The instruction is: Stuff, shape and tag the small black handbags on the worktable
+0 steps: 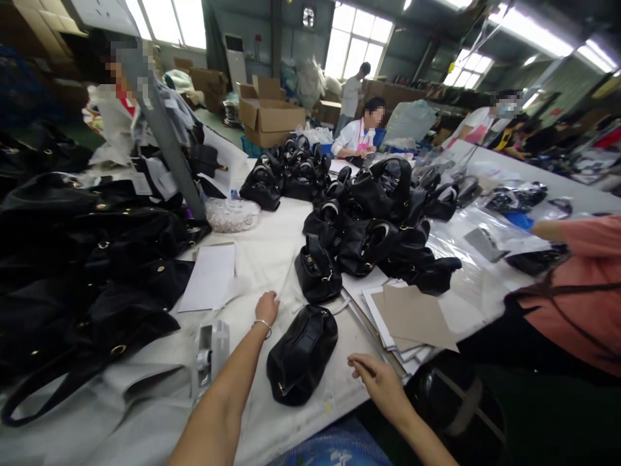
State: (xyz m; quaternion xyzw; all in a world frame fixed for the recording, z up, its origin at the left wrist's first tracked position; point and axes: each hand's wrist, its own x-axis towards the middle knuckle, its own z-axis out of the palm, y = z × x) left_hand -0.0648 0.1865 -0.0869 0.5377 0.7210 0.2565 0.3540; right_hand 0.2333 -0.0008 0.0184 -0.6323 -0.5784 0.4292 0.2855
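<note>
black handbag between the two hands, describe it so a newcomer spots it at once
On the white table, look to the near edge, where the left hand and right hand reach in. Between them lies the black handbag, nearer than the heap of black handbags; unlike many of those, it shows no handle loop standing up.

One head-worn camera supplies the sole view. It sits above the near edge of the bench [272,239], facing forward and down across it. The left hand [266,307] and right hand [376,378] appear at close range; the far edge and windows [361,42] beyond lie well away.
</note>
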